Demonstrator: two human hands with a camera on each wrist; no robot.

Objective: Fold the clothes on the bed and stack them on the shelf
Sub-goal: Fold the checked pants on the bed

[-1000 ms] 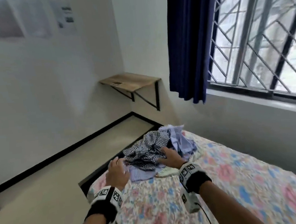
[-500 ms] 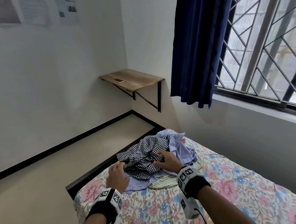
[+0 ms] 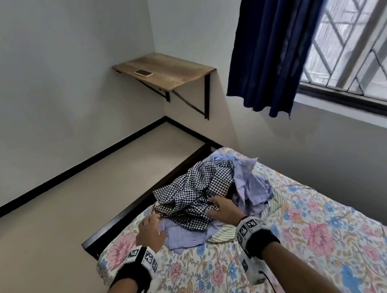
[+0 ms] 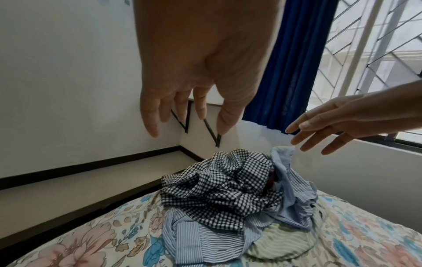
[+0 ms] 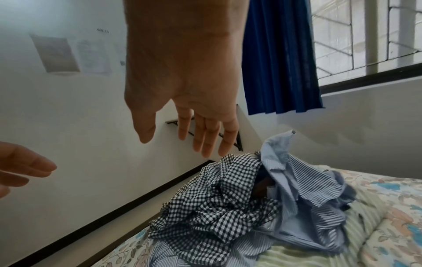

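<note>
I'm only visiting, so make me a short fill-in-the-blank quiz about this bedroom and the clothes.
1. The crumpled garment on top of the clothes pile has a black and white ____ pattern.
2. A ____ lies on the wooden shelf.
3. The curtain beside the window is dark ____.
4. Both hands are ____, holding nothing.

Missing words: checked; phone; blue; open

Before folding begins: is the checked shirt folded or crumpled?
Crumpled. The checked shirt lies bunched atop the pile on the bed.

green striped cloth (image 3: 222,235) mostly buried, wall papers (image 5: 75,56) unreadable
</note>
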